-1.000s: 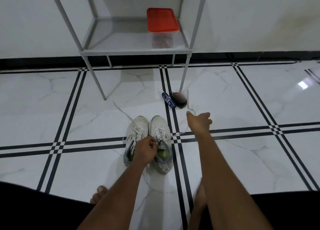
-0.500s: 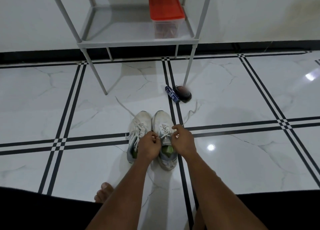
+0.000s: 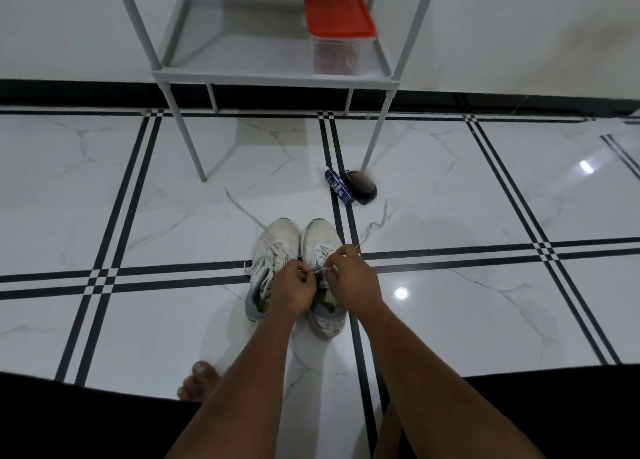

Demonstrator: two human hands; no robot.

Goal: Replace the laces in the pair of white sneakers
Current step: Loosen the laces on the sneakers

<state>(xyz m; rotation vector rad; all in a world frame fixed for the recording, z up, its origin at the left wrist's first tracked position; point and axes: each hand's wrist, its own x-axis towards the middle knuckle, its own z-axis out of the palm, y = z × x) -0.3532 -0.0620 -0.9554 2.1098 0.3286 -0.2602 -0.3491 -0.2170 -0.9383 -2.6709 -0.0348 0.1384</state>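
Sitting on the white floor [image 3: 104, 320] with its black double lines, a person bends over a pair of sneakers placed side by side near the floor's middle, toes pointing toward the far wall. At the near edge, a bare foot [image 3: 199, 384] shows between dark clothing and the left forearm.

A rack [image 3: 277, 74] stands by the wall at the far edge, its near legs coming down on the tiles. On its shelf, toward the right side, sits a clear box [image 3: 337, 29] with a red lid.

The left sneaker [image 3: 273, 247] lies with its laces loose over the tongue. A loose lace [image 3: 242, 209] runs from it across the tile toward the rack's left leg. The left hand [image 3: 294, 292] hovers over the gap between the shoes, fingers curled and pinching a thin lace [image 3: 320, 269] stretched across the right sneaker [image 3: 320, 237]. The right hand [image 3: 353, 282] is just beside it, over the same shoe, fingers also curled and pinching the other end of that short stretch. From this hand another lace end [image 3: 375, 224] trails away over the floor to the right.

Beyond the shoes, near the rack's right leg, a small blue packet [image 3: 337, 186] lies touching a dark rounded object [image 3: 360, 186] too blurred to identify.
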